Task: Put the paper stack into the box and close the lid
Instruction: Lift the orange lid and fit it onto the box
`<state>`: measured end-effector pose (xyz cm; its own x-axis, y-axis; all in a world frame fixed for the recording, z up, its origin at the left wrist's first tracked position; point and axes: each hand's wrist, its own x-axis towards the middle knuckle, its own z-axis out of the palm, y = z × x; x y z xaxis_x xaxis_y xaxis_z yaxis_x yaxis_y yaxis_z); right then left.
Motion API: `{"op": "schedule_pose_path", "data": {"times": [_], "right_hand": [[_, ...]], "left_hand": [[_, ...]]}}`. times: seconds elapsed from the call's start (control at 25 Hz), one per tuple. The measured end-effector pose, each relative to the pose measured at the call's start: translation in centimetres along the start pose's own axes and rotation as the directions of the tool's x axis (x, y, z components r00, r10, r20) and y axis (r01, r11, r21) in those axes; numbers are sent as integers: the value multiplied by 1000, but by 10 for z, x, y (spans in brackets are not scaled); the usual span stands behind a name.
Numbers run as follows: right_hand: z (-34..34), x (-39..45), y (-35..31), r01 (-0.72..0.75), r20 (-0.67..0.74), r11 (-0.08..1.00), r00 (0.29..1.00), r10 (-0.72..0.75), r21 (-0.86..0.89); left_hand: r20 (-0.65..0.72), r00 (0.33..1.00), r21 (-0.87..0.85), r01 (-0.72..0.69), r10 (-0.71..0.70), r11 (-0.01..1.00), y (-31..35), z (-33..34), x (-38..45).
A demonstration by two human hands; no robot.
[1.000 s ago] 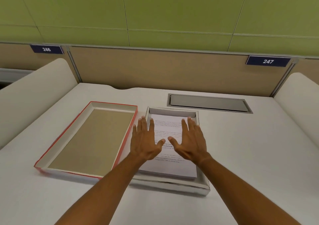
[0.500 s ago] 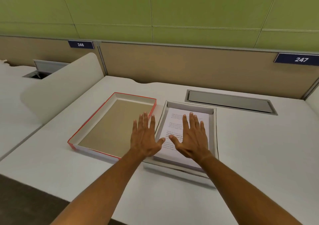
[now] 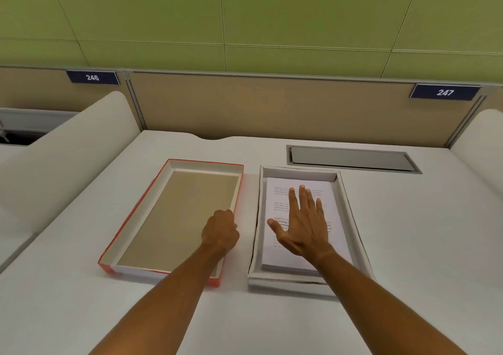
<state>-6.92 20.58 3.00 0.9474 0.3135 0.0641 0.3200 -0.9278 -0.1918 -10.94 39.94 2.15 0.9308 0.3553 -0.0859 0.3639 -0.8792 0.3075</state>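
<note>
A white paper stack (image 3: 334, 205) with printed text lies inside the grey-walled box (image 3: 257, 235) at the middle right of the desk. My right hand (image 3: 302, 224) rests flat on the top sheet with its fingers spread. The red-edged lid (image 3: 130, 224) lies upside down to the left of the box, its brown inside facing up. My left hand (image 3: 220, 232) is over the lid's right wall with its fingers curled down around that edge; the fingertips are hidden.
The white desk (image 3: 422, 245) has a grey cable hatch (image 3: 351, 158) behind the box. White rounded dividers (image 3: 68, 158) stand on both sides. A tan partition with number plates 246 and 247 closes the back.
My left hand left the paper and moved left onto the lid's right edge, curling its fingers there. My right hand stayed flat on the stack. The camera view shifted.
</note>
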Motion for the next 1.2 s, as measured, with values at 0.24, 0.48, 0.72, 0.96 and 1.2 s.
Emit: {"op": "schedule_pose_path", "data": {"times": [0.24,0.48,0.72,0.96,1.2], "right_hand": [[5,0,-13,-69,3,998,998,69,-2],[-3,13,-25,-90,3,994,996,90,67],[-20,28,-49,-132,25,880,990,135,457],[-28,42,-49,-380,318,388,923,216,840],[-33,38,-16,-491,510,-187,858,67,851]], "left_hand": [[96,995,-113,36,-25,993,-13,1,18],[-99,994,-351,6,-44,936,0,-61,37],[-196,967,-789,-58,-160,612,-2,-144,48],[-20,995,-1000,-21,-96,-10,-8,-218,30],[196,967,-971,215,162,-106,-16,-234,5]]}}
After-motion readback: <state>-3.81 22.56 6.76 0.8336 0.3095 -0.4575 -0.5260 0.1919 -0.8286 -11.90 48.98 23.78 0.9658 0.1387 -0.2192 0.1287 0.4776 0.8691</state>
